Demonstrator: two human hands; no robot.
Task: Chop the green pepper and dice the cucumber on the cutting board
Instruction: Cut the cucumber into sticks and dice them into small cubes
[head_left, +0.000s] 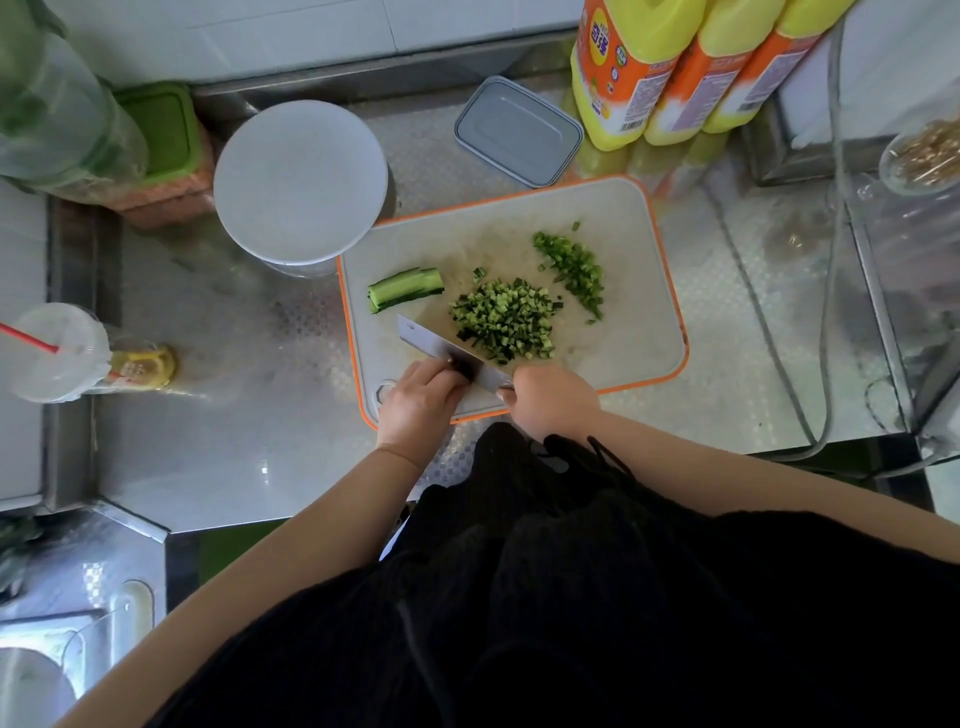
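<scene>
- Black garment (571, 597), soft and knitted-looking, fills the near foreground; two bare forearms reach forward from it.
- Plastic cup (57, 353), far left: translucent, lidded, red straw, lying on the embossed steel counter (234, 415).
- Green-lidded box (161, 130), rear left, orange contents visible through the wall.
- Round white lid (301, 176) on a cylindrical tub, smooth and matt, just behind the board's left corner.
- Cutting board (639, 332): pale grey rectangle, rounded corners, orange rim.
- Cucumber strips (405, 288), uncut, dark skin and pale flesh, lying at the board's left.
- Left hand (421, 400): fingers curled, tips pressing a small dark piece of cucumber against the board beside the blade.
- Knife (447, 351): flat rectangular steel blade, angled across the board's near edge.
- Diced cucumber (501, 319): heap of small cubes, board centre, just beyond the blade.
- Right hand (550, 402): fingers closed round the knife handle, which is hidden.
- Chopped green pepper (571, 270): narrow band of bright bits, right of the cucumber heap.
- Grey rectangular container (519, 130), lid on, behind the board.
- Three yellow bottles (691, 67), orange labels, rear right.
- Glass jar (924, 150), far right, tan contents, too blurred to identify.
</scene>
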